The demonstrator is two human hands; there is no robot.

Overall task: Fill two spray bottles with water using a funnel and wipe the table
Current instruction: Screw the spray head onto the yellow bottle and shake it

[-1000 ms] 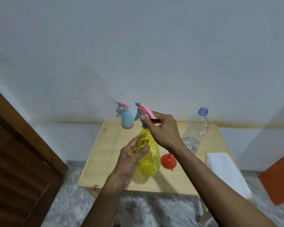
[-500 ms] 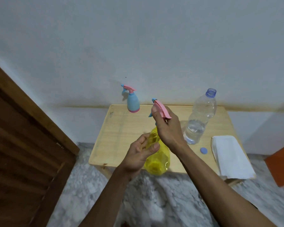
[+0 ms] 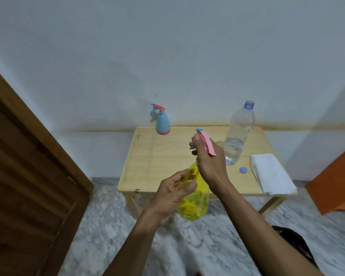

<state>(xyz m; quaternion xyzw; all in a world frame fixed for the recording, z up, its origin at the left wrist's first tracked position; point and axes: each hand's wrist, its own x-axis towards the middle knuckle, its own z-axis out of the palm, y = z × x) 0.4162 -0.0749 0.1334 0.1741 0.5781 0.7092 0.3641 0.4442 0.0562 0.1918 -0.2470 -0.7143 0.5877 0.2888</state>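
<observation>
**userA:** so the yellow spray bottle (image 3: 195,198) is off the surface (image 3: 163,156) now. A second ago it looked like it was over the wood next to the red funnel, now it's held in the air out past the near edge, above the marble floor (image 3: 108,226). Left hand (image 3: 173,193) is wrapped round the body from 9 o'clock, right hand (image 3: 209,162) is clamped on the pink trigger head (image 3: 206,143) at 12. Can't see the funnel anywhere anymore, could just be hidden behind the arms.

**userB:** yeah, and the view pulled back too, the blue cap (image 3: 243,169) only showed up half a second ago. My guess is they're twisting the head off or on, can't tell which from this. The bottle doesn't look obviously full to me, so probably opening it.

**userA:** rest of it: water bottle (image 3: 239,134) uncapped at 2 o'clock from the yellow one, white cloth (image 3: 271,174) at 3, blue spray bottle (image 3: 162,122) at 11 by the wall. Wiping hasn't started, I'd say.
</observation>
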